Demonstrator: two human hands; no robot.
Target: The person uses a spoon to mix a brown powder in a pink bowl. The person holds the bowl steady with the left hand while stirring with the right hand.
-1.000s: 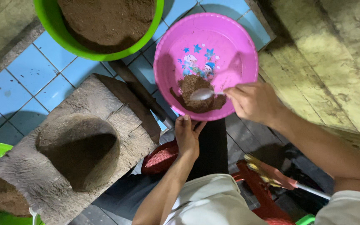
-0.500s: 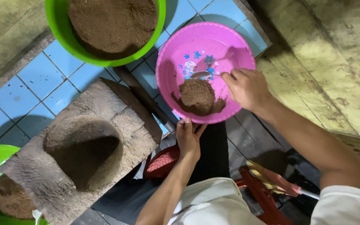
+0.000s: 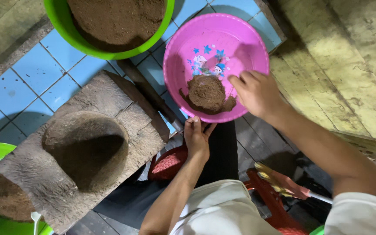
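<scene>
The left hand [image 3: 196, 138] grips the near rim of the pink bowl [image 3: 183, 43], fingers curled over its edge. The right hand [image 3: 257, 93] reaches into the bowl, fingers bunched together just beside the brown lump [image 3: 205, 92]. The bowl rests on the blue-tiled floor [image 3: 27, 74], beside the stone mortar [image 3: 83, 148].

No packages, labels, signs or screens appear anywhere in this view.
</scene>
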